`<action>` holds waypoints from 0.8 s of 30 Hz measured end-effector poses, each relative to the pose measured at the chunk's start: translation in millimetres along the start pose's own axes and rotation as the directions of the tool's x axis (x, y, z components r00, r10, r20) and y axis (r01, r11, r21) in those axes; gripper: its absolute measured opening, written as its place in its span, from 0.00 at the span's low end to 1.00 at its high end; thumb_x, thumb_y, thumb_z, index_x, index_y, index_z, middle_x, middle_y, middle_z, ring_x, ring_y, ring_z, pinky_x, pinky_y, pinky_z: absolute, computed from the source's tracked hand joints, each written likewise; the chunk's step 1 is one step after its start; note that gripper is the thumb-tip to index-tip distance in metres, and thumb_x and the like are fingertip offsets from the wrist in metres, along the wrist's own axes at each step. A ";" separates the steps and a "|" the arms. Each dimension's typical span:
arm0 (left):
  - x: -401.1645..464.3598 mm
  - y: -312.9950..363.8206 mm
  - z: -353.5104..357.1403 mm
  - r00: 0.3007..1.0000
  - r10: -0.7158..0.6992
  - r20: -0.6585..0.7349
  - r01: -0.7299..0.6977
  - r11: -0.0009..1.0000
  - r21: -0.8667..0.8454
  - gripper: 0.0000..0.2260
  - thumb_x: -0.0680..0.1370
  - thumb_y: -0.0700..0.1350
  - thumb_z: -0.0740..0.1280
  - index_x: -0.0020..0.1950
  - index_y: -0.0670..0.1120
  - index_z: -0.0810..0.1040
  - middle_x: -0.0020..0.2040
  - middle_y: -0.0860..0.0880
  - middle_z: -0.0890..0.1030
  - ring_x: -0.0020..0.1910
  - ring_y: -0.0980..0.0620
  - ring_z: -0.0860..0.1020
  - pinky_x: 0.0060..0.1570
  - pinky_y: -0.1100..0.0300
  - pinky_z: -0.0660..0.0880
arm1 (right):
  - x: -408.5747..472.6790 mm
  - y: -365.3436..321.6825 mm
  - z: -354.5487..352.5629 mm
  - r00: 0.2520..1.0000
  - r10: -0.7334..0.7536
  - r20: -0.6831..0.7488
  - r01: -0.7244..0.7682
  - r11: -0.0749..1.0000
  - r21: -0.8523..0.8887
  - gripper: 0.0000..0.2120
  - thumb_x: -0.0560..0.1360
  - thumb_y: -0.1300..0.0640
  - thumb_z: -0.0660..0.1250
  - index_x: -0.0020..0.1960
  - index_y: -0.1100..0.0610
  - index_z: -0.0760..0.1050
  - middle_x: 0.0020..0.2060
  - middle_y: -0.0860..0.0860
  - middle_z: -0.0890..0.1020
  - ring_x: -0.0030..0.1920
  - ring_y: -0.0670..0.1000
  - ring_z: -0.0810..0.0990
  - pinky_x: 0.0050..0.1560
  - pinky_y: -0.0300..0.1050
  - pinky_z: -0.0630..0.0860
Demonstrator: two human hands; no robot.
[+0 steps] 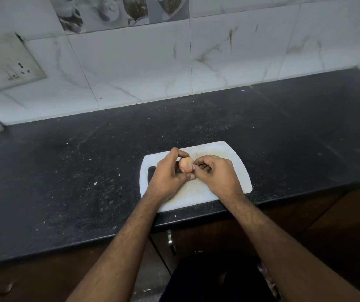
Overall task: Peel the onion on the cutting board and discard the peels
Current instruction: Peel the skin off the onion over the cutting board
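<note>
Onion [185, 164] gripped by left hand [167, 178] — right hand [216, 173] pinching its skin

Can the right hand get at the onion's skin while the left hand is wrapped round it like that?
Probably yes. The left hand holds the onion over the cutting board but leaves its right side bare, and the right hand already has its fingertips there.

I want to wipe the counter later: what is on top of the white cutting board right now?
Above the cutting board, the left hand grips the onion and the right hand pinches at its skin. The hands hide the board beneath them.
</note>
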State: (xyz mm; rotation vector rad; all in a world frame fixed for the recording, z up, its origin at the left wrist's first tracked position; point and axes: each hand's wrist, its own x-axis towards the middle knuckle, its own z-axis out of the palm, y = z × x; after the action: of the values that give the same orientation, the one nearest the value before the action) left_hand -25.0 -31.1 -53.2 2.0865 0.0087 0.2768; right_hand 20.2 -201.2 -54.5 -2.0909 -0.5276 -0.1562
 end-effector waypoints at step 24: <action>0.8 0.4 -3.1 0.998 -0.001 -0.057 -0.004 0.996 -0.092 0.22 0.70 0.45 0.83 0.55 0.56 0.75 0.56 0.57 0.84 0.54 0.58 0.81 0.52 0.60 0.77 | -0.3 -3.9 -4.0 0.991 0.026 -0.132 -0.022 0.999 0.030 0.09 0.83 0.52 0.64 0.53 0.54 0.82 0.42 0.43 0.84 0.42 0.42 0.82 0.44 0.42 0.80</action>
State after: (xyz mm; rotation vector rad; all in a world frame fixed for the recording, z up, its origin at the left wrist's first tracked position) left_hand -24.9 -28.6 -51.2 1.9871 0.0283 0.3319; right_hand 18.6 -202.8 -49.4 -2.0416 -0.4223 -0.2701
